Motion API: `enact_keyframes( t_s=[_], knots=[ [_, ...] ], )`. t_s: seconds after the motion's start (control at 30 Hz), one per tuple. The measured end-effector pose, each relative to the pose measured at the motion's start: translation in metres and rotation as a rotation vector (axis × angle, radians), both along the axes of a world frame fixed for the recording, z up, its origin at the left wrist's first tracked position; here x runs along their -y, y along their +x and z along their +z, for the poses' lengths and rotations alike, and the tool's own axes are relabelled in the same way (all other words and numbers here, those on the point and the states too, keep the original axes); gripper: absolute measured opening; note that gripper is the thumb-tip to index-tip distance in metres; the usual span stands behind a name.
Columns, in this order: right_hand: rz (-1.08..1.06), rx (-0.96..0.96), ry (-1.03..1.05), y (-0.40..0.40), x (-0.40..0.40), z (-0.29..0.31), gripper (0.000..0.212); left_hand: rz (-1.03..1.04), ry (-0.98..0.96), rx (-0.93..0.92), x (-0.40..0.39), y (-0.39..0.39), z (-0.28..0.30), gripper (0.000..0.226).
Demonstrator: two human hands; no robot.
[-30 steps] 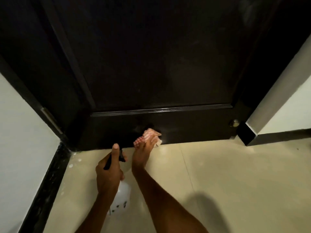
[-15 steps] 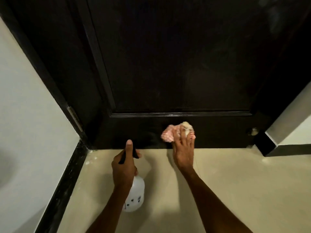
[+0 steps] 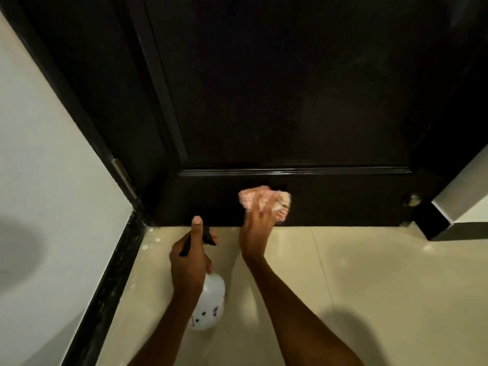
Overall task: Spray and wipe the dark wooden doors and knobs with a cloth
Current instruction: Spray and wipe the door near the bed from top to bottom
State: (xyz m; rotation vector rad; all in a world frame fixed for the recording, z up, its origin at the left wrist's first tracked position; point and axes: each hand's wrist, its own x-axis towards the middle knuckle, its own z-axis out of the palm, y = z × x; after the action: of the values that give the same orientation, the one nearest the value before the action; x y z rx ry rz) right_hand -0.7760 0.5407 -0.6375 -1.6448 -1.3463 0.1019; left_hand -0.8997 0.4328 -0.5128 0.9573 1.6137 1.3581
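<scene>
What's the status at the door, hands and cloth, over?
Left hand grips spray bottle. Right hand presses pink cloth on door's bottom rail. Nothing in the way.

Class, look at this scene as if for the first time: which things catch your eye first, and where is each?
The pink cloth stands out, pressed by the right hand against the bottom rail of the dark door. Left of it, the left hand grips a white spray bottle over the pale floor.
</scene>
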Motion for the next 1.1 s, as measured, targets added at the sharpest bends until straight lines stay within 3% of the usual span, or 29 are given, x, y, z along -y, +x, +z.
enact_keyframes(
  t_s=[0.17,0.3,0.37,0.53,0.63,0.77,0.83,0.93,1.1],
  knots=[
    [0.508,0.932,0.088,0.024,-0.027,0.009,0.062,0.046,-0.014,0.009,0.000,-0.018,-0.007,0.072],
    [0.663,1.423,0.015,0.086,-0.027,0.022,0.056,0.031,-0.034,0.019,-0.003,-0.012,-0.011,0.070],
    [0.718,1.575,-0.058,0.123,-0.021,0.019,0.051,0.020,-0.038,0.026,-0.009,-0.004,-0.012,0.066],
    [0.651,1.572,-0.183,0.225,-0.001,0.021,0.049,-0.049,-0.018,0.089,-0.019,0.019,-0.019,0.064],
    [0.607,1.496,-0.283,0.231,0.008,0.016,0.065,-0.073,-0.010,0.090,-0.018,0.026,-0.025,0.070],
    [0.576,1.443,-0.290,0.209,0.008,0.010,0.063,-0.074,-0.014,0.075,-0.019,0.035,-0.029,0.068],
    [0.585,1.484,-0.290,0.188,0.006,0.009,0.051,-0.060,-0.015,0.085,-0.019,0.031,-0.031,0.071],
    [0.624,1.583,-0.338,0.149,-0.002,0.008,0.051,-0.041,-0.021,0.101,-0.020,0.022,-0.033,0.070],
    [0.660,1.563,-0.171,0.063,-0.024,0.011,0.063,0.027,-0.028,0.055,-0.022,0.001,-0.038,0.059]
  ],
)
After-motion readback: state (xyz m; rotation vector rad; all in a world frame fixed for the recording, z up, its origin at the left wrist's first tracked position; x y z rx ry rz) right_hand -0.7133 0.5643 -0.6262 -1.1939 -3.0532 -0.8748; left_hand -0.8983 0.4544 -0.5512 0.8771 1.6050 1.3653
